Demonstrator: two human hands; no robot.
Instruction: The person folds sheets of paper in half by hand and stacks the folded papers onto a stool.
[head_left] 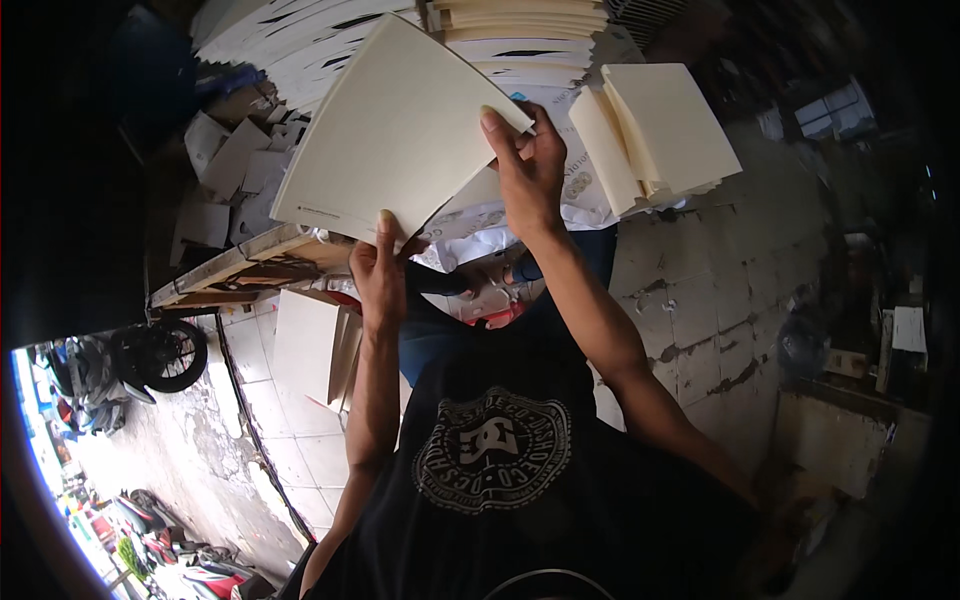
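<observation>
A large cream folded paper (385, 130) is held up, tilted, over the work table. My left hand (380, 278) grips its lower corner, thumb on top and fingers beneath. Near its right corner my right hand (530, 165) pinches it the same way, thumb on the upper face. A small line of print runs along the lower left edge. The paper's right edge seems to show more than one layer. To the right of my right hand a stack of cream folded papers (675, 130) rests on the table, some of them leaning apart.
Tall piles of folded paper (520, 30) stand along the back. Paper scraps (235, 155) lie heaped at the left beside a wooden table edge (240, 262). More cream papers (310, 345) stand on the tiled floor (690, 290) at lower left. Motorbikes (165, 545) are outside, far left.
</observation>
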